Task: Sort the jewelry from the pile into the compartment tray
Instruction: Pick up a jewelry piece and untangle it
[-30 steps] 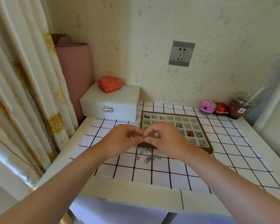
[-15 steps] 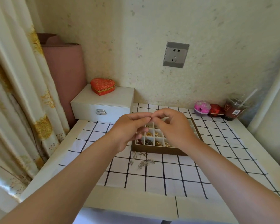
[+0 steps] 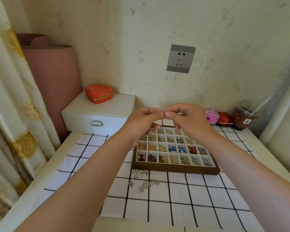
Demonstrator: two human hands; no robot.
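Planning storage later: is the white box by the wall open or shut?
Shut: the white box has its lid flat, and a red heart box sits on top.

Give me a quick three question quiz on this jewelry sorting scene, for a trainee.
1. True or false: the red heart box sits on the white case.
2. Where is the loose pile? A: on the cloth, nearer the person than the tray. B: inside the white case. C: behind the tray.
3. What do the left hand and right hand pinch together?
Key: 1 true; 2 A; 3 a small jewelry piece.
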